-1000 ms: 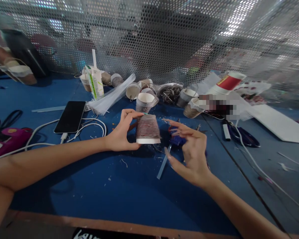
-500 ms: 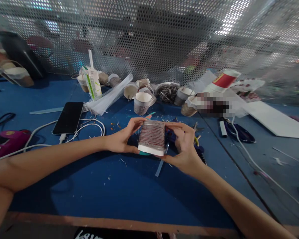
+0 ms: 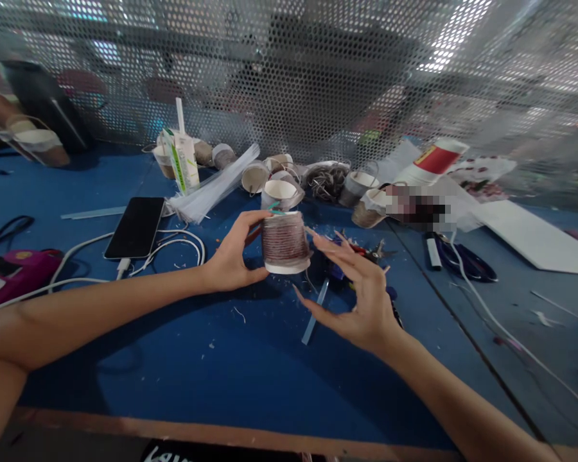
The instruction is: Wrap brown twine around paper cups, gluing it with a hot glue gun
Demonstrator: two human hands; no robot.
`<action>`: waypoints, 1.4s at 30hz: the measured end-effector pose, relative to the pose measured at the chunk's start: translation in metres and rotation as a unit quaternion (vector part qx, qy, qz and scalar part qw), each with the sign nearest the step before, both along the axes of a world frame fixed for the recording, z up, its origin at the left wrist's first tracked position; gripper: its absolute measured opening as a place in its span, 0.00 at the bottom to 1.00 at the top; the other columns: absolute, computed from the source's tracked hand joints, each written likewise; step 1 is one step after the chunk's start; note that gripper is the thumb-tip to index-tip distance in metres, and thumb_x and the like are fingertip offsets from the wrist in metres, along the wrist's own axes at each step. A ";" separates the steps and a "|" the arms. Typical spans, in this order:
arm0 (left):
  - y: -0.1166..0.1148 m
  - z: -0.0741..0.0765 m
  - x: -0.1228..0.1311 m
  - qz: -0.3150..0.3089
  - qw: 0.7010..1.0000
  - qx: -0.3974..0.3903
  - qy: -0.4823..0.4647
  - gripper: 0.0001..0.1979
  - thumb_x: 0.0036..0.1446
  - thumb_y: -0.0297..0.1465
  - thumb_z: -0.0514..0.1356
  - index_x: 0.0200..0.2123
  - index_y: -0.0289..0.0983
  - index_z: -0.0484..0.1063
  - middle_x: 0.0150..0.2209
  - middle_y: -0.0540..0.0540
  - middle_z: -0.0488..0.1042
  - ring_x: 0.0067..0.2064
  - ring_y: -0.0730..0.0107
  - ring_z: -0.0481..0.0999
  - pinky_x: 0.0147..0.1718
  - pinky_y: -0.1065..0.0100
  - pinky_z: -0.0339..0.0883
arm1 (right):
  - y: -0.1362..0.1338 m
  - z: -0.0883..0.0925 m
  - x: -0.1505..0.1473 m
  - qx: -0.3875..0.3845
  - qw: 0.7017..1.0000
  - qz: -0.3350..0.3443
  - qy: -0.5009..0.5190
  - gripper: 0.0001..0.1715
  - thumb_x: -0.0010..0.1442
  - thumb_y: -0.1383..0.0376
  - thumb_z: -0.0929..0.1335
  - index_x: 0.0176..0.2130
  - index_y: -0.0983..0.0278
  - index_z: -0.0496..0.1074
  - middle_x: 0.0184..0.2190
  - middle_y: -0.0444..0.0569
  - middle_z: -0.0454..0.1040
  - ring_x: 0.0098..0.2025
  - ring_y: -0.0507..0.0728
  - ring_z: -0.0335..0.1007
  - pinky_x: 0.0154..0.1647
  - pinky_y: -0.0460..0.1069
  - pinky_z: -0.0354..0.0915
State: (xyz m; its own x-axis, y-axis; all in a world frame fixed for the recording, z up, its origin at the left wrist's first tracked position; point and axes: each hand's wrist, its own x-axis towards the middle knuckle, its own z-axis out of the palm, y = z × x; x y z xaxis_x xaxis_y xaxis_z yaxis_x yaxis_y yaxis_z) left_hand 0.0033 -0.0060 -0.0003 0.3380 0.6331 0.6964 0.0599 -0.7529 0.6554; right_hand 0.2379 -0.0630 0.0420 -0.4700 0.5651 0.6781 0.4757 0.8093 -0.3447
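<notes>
My left hand grips an upside-down paper cup wound with reddish-brown thread, its white rim at the bottom, held just above the blue table. My right hand hovers to the right of the cup, fingers spread and curved, apart from it and holding nothing. Under the right hand lie small tools with coloured handles and a clear stick.
A black phone on a white cable lies at left, with a pink tool further left. Several paper cups, a bundle of clear sticks, a drink carton and scissors sit before the perforated metal screen.
Half a second ago both hands held the wrapped cup. My right hand has since let go and drawn back to the right with fingers spread, while my left hand keeps the cup.
</notes>
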 end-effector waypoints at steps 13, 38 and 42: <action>0.009 -0.012 0.001 0.034 0.998 -0.026 -0.048 0.37 0.53 0.40 0.66 0.60 0.44 0.49 0.60 0.38 0.61 0.66 0.54 0.64 0.66 0.48 0.60 | -0.006 0.006 0.018 0.037 0.975 -0.217 0.004 0.04 0.65 0.64 0.65 0.35 0.57 0.68 0.19 0.40 0.73 0.18 0.52 0.69 0.22 0.49 0.66; 0.015 -0.014 0.004 0.016 0.986 0.047 -0.162 0.40 0.52 0.42 0.69 0.61 0.53 0.49 0.60 0.45 0.56 0.64 0.57 0.63 0.65 0.51 0.62 | 0.034 0.039 0.068 -0.338 0.861 -0.304 -0.227 0.26 0.41 0.50 0.72 0.37 0.61 0.66 0.39 0.56 0.69 0.43 0.69 0.70 0.43 0.61 0.70; 0.014 -0.012 0.004 -0.019 0.996 0.013 -0.084 0.39 0.49 0.38 0.69 0.60 0.46 0.52 0.57 0.41 0.60 0.64 0.53 0.64 0.65 0.48 0.61 | 0.022 0.031 0.044 -0.268 0.850 -0.300 -0.339 0.20 0.43 0.62 0.67 0.38 0.63 0.63 0.42 0.57 0.66 0.44 0.67 0.70 0.42 0.58 0.69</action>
State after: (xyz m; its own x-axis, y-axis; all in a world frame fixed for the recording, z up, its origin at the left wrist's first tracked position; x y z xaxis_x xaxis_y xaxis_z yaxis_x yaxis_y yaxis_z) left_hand 0.0071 0.0078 -0.0126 0.2379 0.6026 0.7618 -0.0781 -0.7699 0.6334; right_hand 0.2817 -0.0406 0.0726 -0.1675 0.9837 -0.0653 0.9842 0.1631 -0.0685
